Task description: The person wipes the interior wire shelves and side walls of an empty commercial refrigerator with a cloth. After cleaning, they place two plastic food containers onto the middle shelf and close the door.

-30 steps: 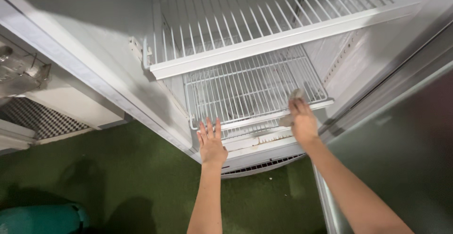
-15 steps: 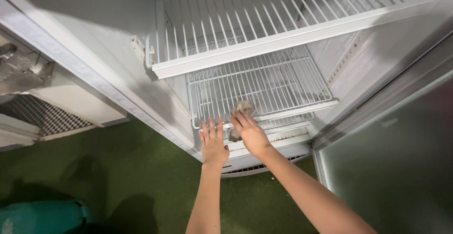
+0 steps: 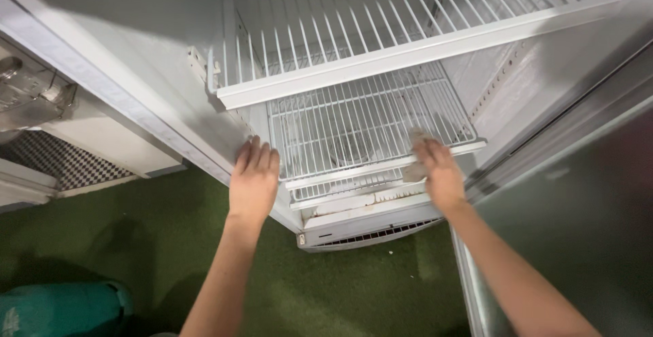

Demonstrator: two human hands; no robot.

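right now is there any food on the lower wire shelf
No, the lower wire shelf is bare; only the right hand presses a cloth on its front edge.

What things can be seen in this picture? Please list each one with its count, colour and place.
Refrigerator cabinet: one, white, open, fills the upper middle.
Upper wire shelf: one, white, across the top of the cabinet.
Lower wire shelf: one, white, below the upper one.
Vent grille: one, white, at the base of the cabinet.
Door: one, grey metal, open at right.
Floor covering: green, turf-like, in front of the cabinet.
Container: one, teal, bottom left corner.
Cloth: one, greyish, on the front bar of the lower shelf, under the right hand.
Left hand: flat on the cabinet's left front edge.
Right hand: pressing the cloth.
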